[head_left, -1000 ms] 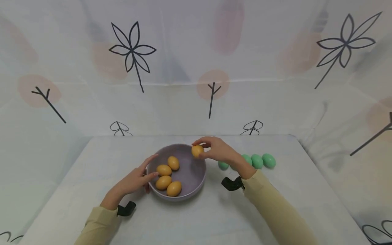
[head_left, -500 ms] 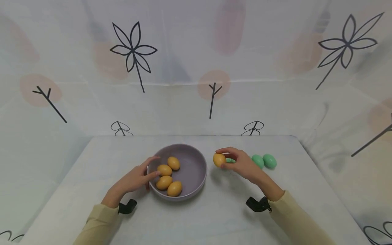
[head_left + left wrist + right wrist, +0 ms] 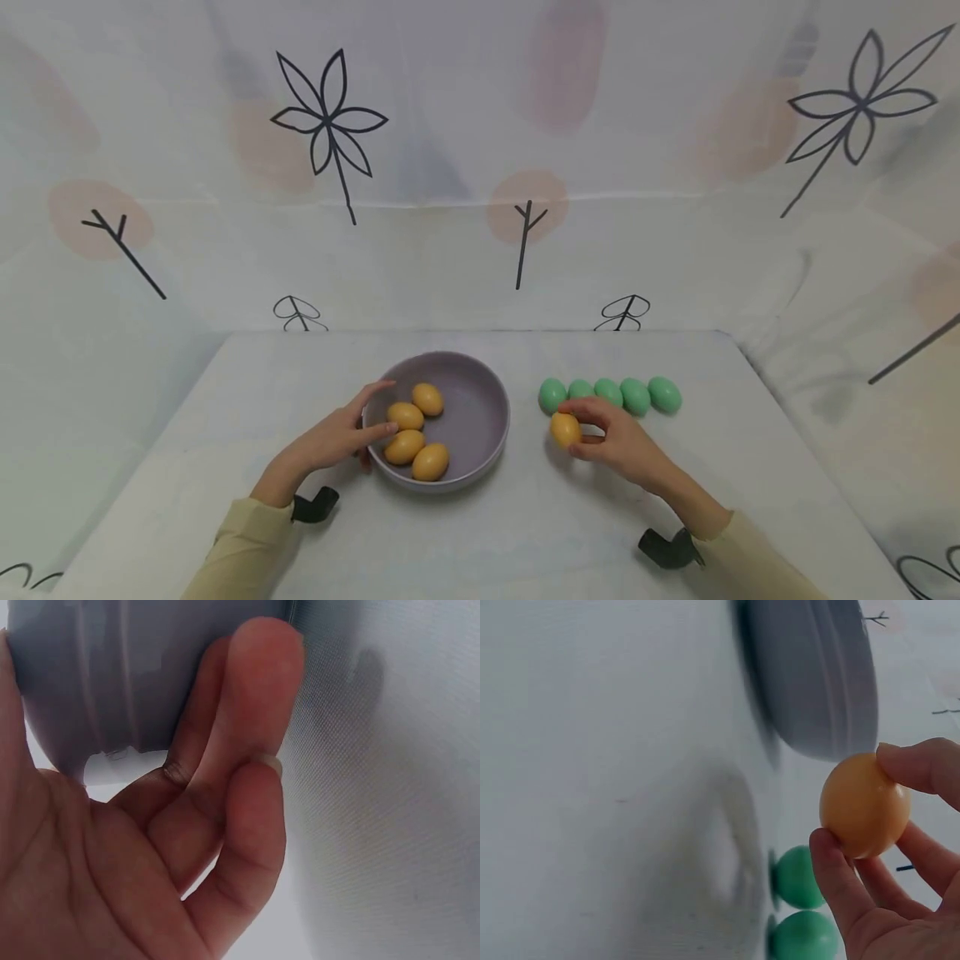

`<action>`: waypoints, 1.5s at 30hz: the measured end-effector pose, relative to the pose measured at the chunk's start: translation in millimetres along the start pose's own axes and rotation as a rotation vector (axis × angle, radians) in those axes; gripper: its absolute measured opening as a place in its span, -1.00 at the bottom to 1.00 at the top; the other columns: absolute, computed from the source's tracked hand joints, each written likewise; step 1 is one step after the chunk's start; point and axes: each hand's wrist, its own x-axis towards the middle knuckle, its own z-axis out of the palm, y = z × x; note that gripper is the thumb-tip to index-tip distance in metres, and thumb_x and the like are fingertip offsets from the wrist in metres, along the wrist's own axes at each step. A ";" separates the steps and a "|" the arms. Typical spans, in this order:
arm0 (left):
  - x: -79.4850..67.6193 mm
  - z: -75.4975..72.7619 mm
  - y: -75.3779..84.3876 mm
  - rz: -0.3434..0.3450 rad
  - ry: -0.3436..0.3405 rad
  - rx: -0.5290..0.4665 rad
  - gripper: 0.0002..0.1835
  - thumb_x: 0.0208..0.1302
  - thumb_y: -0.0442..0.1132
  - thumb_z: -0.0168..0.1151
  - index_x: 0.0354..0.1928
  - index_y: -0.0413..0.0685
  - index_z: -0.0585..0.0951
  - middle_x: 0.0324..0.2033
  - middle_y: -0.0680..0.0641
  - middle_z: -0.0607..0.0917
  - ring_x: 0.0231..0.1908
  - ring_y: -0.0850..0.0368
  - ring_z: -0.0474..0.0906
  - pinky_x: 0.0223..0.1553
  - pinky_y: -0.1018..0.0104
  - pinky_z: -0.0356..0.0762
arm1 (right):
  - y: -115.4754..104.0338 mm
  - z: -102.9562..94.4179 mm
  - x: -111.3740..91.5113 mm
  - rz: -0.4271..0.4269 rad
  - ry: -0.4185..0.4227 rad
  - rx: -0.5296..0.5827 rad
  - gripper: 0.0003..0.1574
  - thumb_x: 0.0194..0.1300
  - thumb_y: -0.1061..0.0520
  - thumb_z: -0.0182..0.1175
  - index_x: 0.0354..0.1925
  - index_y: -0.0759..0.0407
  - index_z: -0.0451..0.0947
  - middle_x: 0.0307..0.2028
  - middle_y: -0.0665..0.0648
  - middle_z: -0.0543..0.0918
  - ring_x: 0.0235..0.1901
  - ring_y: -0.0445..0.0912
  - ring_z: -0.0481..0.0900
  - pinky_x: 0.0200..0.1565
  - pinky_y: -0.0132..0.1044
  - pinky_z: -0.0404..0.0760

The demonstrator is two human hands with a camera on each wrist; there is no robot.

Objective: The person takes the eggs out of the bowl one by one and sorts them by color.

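Note:
A purple-grey bowl [image 3: 474, 421] stands on the table, with several yellow-orange eggs [image 3: 431, 462] gathered in its left half. My left hand [image 3: 326, 439] grips the bowl's left side, thumb over the rim. In the left wrist view, bent fingers [image 3: 259, 697] lie against the bowl's outer wall [image 3: 165, 667]. To the right of the bowl, my right hand [image 3: 626, 446] pinches another yellow-orange egg [image 3: 565, 431] between thumb and fingertips. The right wrist view shows this egg [image 3: 864, 806] held above the tabletop. Just beyond it lie several green eggs [image 3: 664, 395] in a row.
White cloth covers the table [image 3: 480, 550]. A pale curtain [image 3: 442, 267] with flower and twig drawings rises behind it and at both sides. Black wrist cameras [image 3: 667, 550] are strapped below each hand.
My right hand has carried the yellow-orange egg from over the bowl's right rim rightward and toward me, in front of the green row. My left hand keeps its grip on the bowl.

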 end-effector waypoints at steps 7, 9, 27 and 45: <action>0.4 0.6 0.3 -0.003 -0.001 -0.032 -0.19 0.41 0.16 0.16 0.55 0.36 -0.03 -0.55 -0.11 0.65 -0.52 -0.04 0.60 -0.26 0.12 0.38 | 8.9 6.7 -7.4 0.008 -0.046 -0.023 -0.31 0.13 0.21 0.48 0.20 0.33 0.49 0.17 0.26 0.55 0.16 0.17 0.49 0.09 -0.23 0.53; 0.3 0.8 1.2 -0.010 0.001 -0.036 -0.19 0.41 0.16 0.17 0.54 0.37 -0.02 -0.54 -0.12 0.65 -0.51 -0.04 0.60 -0.26 0.11 0.38 | 11.6 8.4 -8.0 0.011 -0.053 -0.040 -0.31 0.13 0.18 0.49 0.19 0.31 0.50 0.16 0.25 0.55 0.17 0.18 0.50 0.10 -0.21 0.53; -0.4 1.4 1.0 -0.013 0.001 -0.050 -0.22 0.42 0.16 0.16 0.53 0.35 0.01 -0.55 -0.14 0.64 -0.51 -0.05 0.60 -0.26 0.11 0.40 | 17.8 13.8 -10.1 -0.004 -0.066 -0.046 -0.27 0.10 0.19 0.51 0.20 0.33 0.48 0.15 0.25 0.52 0.14 0.17 0.49 0.11 -0.18 0.51; -1.8 1.5 3.9 -0.019 0.013 -0.046 -0.23 0.42 0.14 0.16 0.53 0.35 0.02 -0.56 -0.14 0.63 -0.52 -0.05 0.59 -0.28 0.12 0.41 | 8.1 6.0 -4.1 -0.075 -0.037 -0.060 -0.26 0.11 0.21 0.50 0.21 0.39 0.45 0.17 0.34 0.53 0.19 0.22 0.48 0.14 -0.12 0.48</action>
